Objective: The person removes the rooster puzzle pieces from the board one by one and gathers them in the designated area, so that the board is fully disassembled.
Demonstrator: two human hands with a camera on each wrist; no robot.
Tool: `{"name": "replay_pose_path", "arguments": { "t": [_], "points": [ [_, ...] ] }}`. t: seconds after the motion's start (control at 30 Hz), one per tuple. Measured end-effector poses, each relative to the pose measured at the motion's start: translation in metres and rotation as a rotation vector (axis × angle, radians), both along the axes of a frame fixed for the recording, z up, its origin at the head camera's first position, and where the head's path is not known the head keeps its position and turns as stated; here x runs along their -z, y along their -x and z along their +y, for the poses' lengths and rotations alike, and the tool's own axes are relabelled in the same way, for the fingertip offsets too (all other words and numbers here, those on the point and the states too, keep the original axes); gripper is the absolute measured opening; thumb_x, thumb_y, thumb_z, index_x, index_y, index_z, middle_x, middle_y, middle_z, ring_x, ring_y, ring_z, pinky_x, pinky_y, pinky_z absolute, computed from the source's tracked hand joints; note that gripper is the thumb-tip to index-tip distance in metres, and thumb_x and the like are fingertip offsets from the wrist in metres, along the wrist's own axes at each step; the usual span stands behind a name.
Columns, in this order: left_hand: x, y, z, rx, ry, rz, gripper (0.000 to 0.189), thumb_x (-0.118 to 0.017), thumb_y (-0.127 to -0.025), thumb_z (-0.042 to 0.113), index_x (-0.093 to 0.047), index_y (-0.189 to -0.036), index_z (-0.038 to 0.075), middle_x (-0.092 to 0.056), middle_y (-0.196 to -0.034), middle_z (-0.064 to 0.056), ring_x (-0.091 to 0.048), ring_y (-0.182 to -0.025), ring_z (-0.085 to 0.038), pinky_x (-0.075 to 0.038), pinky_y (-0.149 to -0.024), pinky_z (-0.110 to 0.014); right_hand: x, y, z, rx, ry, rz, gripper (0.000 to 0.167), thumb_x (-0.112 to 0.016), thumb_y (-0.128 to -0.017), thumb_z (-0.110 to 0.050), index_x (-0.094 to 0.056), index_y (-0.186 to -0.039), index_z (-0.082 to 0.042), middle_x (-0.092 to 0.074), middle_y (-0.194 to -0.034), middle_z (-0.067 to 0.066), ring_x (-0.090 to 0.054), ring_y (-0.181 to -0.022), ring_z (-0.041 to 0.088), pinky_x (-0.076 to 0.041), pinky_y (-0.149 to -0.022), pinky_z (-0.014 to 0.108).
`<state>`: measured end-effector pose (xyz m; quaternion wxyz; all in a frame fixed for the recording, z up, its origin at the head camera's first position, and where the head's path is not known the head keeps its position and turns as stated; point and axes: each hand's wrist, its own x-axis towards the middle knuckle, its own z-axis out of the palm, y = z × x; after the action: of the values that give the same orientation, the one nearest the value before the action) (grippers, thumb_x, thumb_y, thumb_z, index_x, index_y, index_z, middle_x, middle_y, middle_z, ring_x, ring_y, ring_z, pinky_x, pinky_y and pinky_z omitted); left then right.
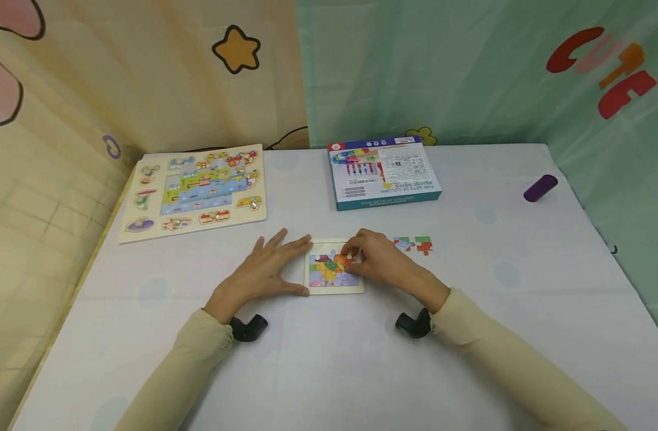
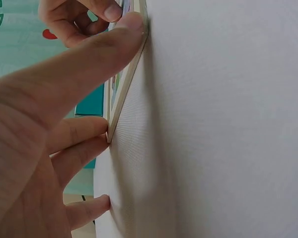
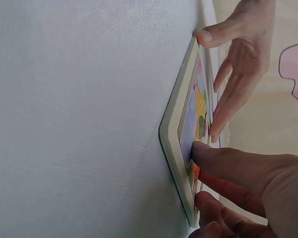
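Observation:
A small jigsaw puzzle in a pale wooden frame [image 1: 335, 291] lies flat on the white table, its picture partly filled in with colourful pieces. Spread and straight, the fingers of my left hand [image 1: 264, 268] steady the frame's left side, the thumb [image 2: 124, 37] at its near corner. My right hand [image 1: 381, 258] reaches over the right part of the puzzle and pinches a small orange-red puzzle piece between thumb and fingers, mostly hidden by them. In the right wrist view that thumb [image 3: 223, 161] is right at the picture's surface. Two loose puzzle pieces [image 1: 423, 245] lie beyond the right hand.
At the back left lies a large wooden knob puzzle board [image 1: 191, 232] with a smaller picture puzzle on top. A flat boxed set [image 1: 385, 173] stands behind the hands. Toward the right edge lies a purple cylinder [image 1: 541, 188]. Printed curtains [image 1: 415, 72] hang behind the table.

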<state>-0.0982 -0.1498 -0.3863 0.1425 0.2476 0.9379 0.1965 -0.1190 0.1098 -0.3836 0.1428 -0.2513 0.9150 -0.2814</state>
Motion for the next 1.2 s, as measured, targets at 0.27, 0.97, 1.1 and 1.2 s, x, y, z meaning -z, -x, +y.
{"name": "replay_pose_path", "arguments": {
  "t": [0.27, 0.97, 1.1, 1.2],
  "points": [
    [0.0, 0.0, -0.001, 0.014, 0.008, 0.011, 0.096, -0.081, -0.072, 0.056, -0.042, -0.151, 0.019, -0.03, -0.159, 0.004, -0.009, -0.149, -0.036, -0.006, -0.111, -0.069, 0.0, 0.001, 0.0, 0.004, 0.012, 0.005, 0.025, -0.078, -0.085, -0.015, -0.072, -0.107, -0.007, -0.06, -0.098, 0.005, -0.052, -0.08, 0.017, -0.047, -0.07, 0.027],
    [0.001, 0.006, 0.006, -0.001, 0.028, 0.063, 0.076, -0.073, -0.081, 0.059, -0.049, -0.147, 0.03, -0.034, -0.157, 0.004, -0.01, -0.146, -0.048, -0.008, -0.105, -0.077, -0.004, -0.006, -0.031, -0.038, -0.072, -0.011, 0.047, -0.083, -0.081, -0.023, -0.068, -0.123, -0.009, -0.059, -0.102, 0.003, -0.053, -0.086, 0.015, -0.048, -0.076, 0.027],
    [0.002, 0.006, 0.007, -0.009, 0.037, 0.06, 0.076, -0.073, -0.08, 0.059, -0.049, -0.146, 0.031, -0.032, -0.158, 0.004, -0.008, -0.146, -0.05, -0.007, -0.104, -0.078, -0.004, -0.006, -0.032, -0.058, -0.06, -0.015, 0.047, -0.081, -0.083, -0.022, -0.067, -0.125, -0.008, -0.059, -0.101, 0.003, -0.053, -0.085, 0.015, -0.048, -0.076, 0.027],
    [0.002, 0.006, 0.008, -0.014, 0.043, 0.052, 0.079, -0.073, -0.08, 0.058, -0.046, -0.148, 0.031, -0.03, -0.159, 0.004, -0.006, -0.145, -0.051, -0.005, -0.103, -0.079, -0.004, -0.006, -0.034, -0.076, -0.043, -0.017, 0.044, -0.079, -0.085, -0.02, -0.067, -0.124, -0.006, -0.058, -0.098, 0.003, -0.052, -0.083, 0.015, -0.047, -0.074, 0.027]
  ]
}}
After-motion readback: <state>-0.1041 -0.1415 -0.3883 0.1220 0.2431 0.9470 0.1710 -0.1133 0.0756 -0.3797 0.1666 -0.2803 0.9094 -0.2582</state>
